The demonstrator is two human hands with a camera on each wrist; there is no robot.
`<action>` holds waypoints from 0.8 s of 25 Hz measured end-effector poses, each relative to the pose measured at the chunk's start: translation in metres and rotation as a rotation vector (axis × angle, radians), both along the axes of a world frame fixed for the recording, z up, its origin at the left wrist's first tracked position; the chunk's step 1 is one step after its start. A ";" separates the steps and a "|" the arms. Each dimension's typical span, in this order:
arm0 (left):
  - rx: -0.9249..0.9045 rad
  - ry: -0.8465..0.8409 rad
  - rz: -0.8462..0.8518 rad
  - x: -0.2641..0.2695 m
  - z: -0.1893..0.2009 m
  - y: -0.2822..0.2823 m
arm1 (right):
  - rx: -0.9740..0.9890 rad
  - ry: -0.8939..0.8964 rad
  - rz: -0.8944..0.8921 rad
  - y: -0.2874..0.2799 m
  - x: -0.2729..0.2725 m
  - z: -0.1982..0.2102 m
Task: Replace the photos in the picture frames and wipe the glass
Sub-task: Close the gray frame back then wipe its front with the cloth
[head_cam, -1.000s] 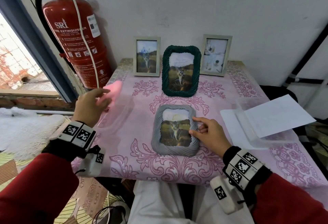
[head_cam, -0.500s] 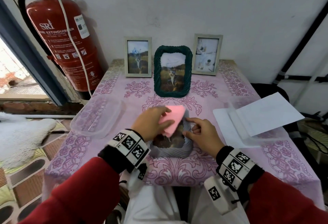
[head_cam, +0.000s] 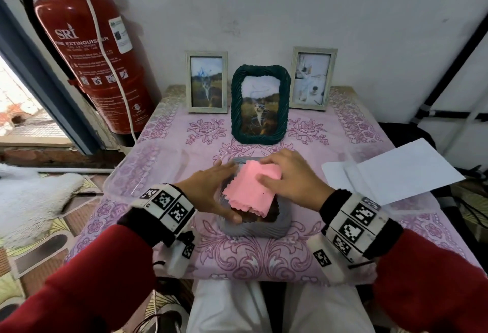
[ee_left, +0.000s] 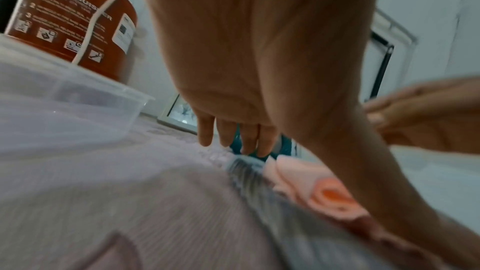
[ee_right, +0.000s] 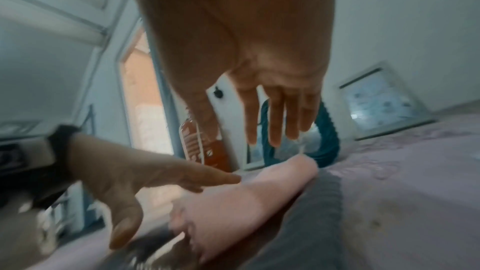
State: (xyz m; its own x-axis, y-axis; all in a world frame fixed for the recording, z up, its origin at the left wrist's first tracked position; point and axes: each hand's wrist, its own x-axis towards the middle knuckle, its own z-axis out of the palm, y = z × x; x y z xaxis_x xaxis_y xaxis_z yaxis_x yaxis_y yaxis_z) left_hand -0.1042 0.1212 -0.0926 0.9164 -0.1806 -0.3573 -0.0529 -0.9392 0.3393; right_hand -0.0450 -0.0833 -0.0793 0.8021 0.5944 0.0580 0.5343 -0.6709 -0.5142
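A grey rope-rimmed frame (head_cam: 253, 224) with a cat photo lies flat on the pink flowered tablecloth (head_cam: 264, 258). A folded pink cloth (head_cam: 250, 190) lies on its glass. My left hand (head_cam: 211, 190) rests along the frame's left side with straight fingers and its thumb on the rim. My right hand (head_cam: 290, 177) lies flat on the cloth's right part, thumb on the fabric. The left wrist view shows straight fingers (ee_left: 233, 134) beside the cloth (ee_left: 311, 182). In the right wrist view my fingers (ee_right: 275, 120) hang over the cloth (ee_right: 246, 196).
Behind stand a dark green frame (head_cam: 260, 103) and two white frames (head_cam: 206, 82) (head_cam: 313, 78) against the wall. A clear plastic tub (head_cam: 148, 171) sits at the left, white sheets (head_cam: 396, 171) on a clear tray at the right. A red fire extinguisher (head_cam: 87, 50) hangs at the far left.
My left hand carried the pink cloth from the tub side onto the grey frame, let it go and shifted to the frame's left edge. My right hand moved from the frame's right rim onto the cloth.
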 end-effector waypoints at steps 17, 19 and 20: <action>0.141 -0.101 -0.057 0.005 -0.019 0.000 | -0.224 -0.122 0.536 -0.018 0.001 -0.019; 0.111 -0.099 -0.055 0.005 -0.019 0.000 | -0.348 -0.210 0.482 -0.016 0.015 -0.017; 0.101 -0.100 -0.053 0.005 -0.019 0.001 | -0.381 -0.220 0.455 -0.011 0.022 -0.016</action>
State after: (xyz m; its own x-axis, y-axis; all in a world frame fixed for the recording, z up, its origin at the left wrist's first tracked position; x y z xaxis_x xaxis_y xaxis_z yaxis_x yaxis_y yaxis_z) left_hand -0.0996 0.1220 -0.1118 0.9382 -0.1978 -0.2839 -0.1323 -0.9632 0.2341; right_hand -0.0227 -0.0945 -0.0949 0.4574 0.8846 -0.0904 0.8753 -0.4659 -0.1295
